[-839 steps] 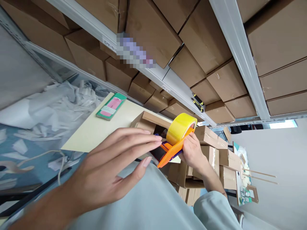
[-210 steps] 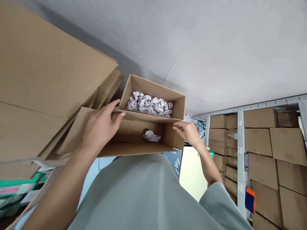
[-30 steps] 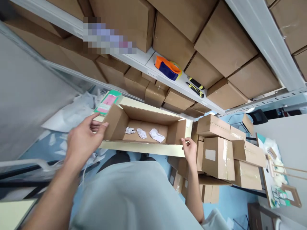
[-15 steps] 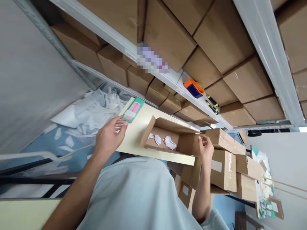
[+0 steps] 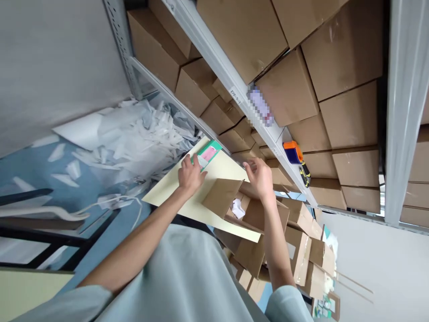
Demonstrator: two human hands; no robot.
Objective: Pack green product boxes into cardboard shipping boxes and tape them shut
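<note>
Open box point(image 5: 254, 215) partly behind right forearm point(image 5: 274, 246)

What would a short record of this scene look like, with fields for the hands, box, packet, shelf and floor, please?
Left hand: fingers at the near end of the green-and-pink packet; grip unclear
Right hand: over the open cardboard box, loosely curled, nothing visibly held
Box: on the pale table, crumpled white paper inside
Packet: on the table
Shelf: stacked boxes, orange-and-blue tape dispenser, yellow-and-black cutters
Floor: heaped white sheets
</note>
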